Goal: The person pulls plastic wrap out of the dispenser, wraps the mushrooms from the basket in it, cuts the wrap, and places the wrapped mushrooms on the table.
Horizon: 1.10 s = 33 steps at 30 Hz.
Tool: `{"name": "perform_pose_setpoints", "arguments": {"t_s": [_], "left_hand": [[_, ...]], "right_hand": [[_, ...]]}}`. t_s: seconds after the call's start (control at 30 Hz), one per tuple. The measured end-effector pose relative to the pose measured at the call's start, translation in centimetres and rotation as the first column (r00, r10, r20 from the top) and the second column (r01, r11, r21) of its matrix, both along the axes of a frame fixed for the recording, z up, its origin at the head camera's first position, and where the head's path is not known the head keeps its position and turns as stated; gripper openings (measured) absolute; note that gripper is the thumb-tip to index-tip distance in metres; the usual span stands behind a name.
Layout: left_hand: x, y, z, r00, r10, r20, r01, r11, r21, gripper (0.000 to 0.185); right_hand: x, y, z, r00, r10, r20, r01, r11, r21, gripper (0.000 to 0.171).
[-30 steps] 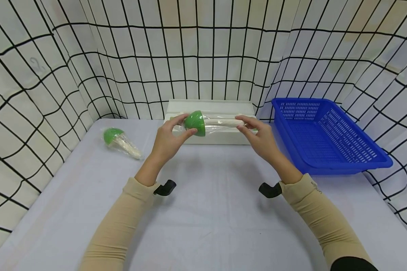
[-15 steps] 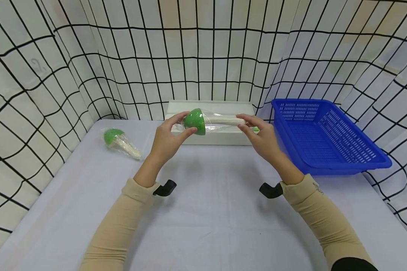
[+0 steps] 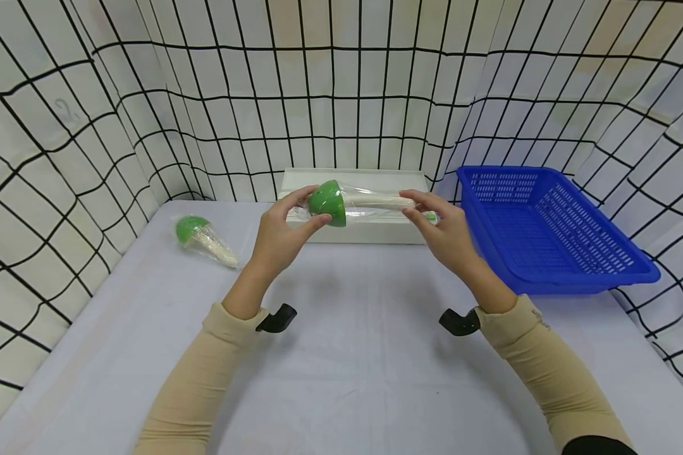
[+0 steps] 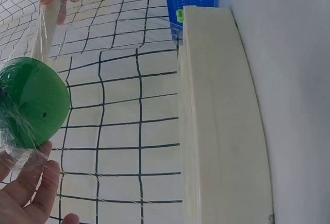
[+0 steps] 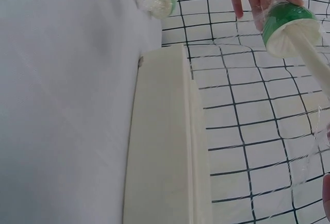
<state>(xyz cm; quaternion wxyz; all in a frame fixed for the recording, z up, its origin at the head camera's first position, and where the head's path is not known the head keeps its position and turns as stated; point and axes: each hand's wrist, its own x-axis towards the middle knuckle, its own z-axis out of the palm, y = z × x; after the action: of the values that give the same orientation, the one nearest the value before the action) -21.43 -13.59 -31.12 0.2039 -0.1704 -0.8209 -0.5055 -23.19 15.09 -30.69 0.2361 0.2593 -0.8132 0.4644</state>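
A green-domed, mushroom-shaped piece (image 3: 327, 202) with a pale stem (image 3: 378, 201) lies sideways in the air, wrapped in clear film. My left hand (image 3: 279, 237) pinches the film-covered dome between thumb and fingers. At the stem's far end, my right hand (image 3: 446, 230) pinches the wrapped tip, with film stretched around it. The right wrist view shows the dome's white underside (image 5: 281, 41) and the stem running toward my right hand. Behind and below is a long white box (image 3: 364, 235) with a bright green slider (image 4: 179, 15) at one end, apparently a cling film dispenser.
On the left of the white cloth-covered table (image 3: 364, 354) lies a second wrapped green-domed piece (image 3: 192, 230). A blue perforated basket (image 3: 563, 281) stands at the right. Black wire grid panels (image 3: 358, 98) enclose the back and both sides.
My right hand has shifted slightly right along the wrapped end. The green dome has risen a little in my left hand, and the pinch of both hands stays the same.
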Motion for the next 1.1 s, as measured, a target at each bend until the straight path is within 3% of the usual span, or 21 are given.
{"name": "perform_pose_setpoints", "arguments": {"t_s": [0.77, 1.1], "left_hand": [[1.3, 0.1, 0.9, 0.988, -0.01, -0.153, 0.008, 1.0, -0.013, 0.057], [1.8, 0.1, 1.5, 0.982, -0.026, -0.188, 0.026, 1.0, -0.003, 0.056]], "right_hand": [[1.4, 0.5, 1.1, 0.993, 0.046, -0.108, -0.045, 0.999, 0.004, 0.032], [2.0, 0.6, 1.7, 0.991, 0.047, -0.126, -0.047, 0.999, 0.006, 0.032]]}}
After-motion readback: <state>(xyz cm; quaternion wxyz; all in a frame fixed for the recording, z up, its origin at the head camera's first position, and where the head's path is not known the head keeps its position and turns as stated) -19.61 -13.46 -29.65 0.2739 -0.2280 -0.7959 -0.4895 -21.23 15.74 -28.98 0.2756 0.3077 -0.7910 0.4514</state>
